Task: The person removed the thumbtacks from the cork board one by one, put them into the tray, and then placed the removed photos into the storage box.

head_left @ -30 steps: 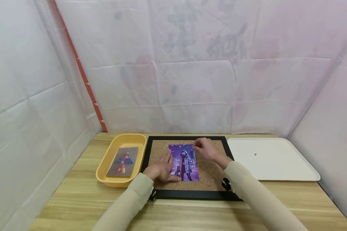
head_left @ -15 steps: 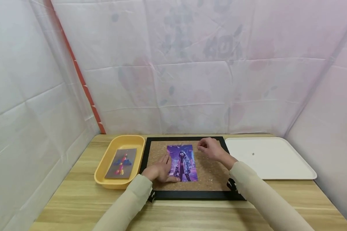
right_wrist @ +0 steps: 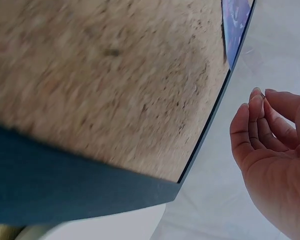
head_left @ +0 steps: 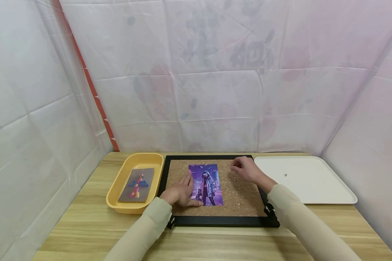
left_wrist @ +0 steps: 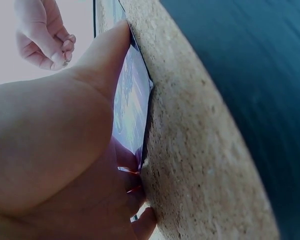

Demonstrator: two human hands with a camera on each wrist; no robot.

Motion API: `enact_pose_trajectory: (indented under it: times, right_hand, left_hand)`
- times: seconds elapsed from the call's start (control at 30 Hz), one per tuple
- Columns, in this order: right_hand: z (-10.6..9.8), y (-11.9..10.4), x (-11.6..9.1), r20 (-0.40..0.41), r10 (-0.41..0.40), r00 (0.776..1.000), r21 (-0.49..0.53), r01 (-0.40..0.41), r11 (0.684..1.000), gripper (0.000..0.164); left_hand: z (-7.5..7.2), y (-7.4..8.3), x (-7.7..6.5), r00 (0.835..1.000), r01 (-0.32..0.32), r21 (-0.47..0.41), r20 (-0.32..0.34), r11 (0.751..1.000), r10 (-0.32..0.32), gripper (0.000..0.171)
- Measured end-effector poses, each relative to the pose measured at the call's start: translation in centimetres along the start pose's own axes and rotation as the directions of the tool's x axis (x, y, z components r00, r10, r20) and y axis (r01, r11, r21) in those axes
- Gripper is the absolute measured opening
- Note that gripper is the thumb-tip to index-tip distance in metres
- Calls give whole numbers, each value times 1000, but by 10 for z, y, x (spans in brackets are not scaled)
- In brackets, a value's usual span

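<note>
A purple picture card (head_left: 211, 185) of a hooded figure lies on a black-framed cork board (head_left: 245, 197). My left hand (head_left: 181, 192) presses flat along the card's left side, its thumb stretched across the lower edge. My right hand (head_left: 249, 170) is over the board to the right of the card, apart from it. In the right wrist view its thumb and fingertips (right_wrist: 256, 97) meet and pinch a tiny, thin pin (right_wrist: 263, 96). Most of the pin is hidden by the fingers.
Left of the board stands a yellow tray (head_left: 117, 180) holding a grey card (head_left: 128, 192) with a colourful design. To the right is a white tray (head_left: 317, 190) with a tiny dark object (head_left: 285, 175) on it. White sheeting (head_left: 215, 101) encloses the wooden table (head_left: 94, 217).
My right hand has drawn away rightward from the card's upper right corner, fingertips still together. My left hand has stayed on the card.
</note>
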State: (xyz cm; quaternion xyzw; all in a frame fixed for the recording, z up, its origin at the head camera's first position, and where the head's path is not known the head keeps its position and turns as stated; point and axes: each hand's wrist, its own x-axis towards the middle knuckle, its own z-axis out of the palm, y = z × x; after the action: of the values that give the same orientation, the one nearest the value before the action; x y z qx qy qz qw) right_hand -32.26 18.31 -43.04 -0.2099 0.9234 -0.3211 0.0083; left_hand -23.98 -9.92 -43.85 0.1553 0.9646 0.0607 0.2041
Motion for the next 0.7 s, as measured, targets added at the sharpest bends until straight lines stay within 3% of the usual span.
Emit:
enact_pose_trajectory:
  times: [0.4, 0.7]
  right_hand:
    - [-14, 12, -9, -19, -37, 999, -26, 37, 999, 10]
    - [-23, 21, -17, -12, -16, 1000, -36, 15, 999, 13]
  left_hand:
    - [2, -1, 1, 1000, 8, -9, 1, 1000, -8, 108]
    - [3, -2, -2, 1000, -9, -6, -23, 1000, 9, 109]
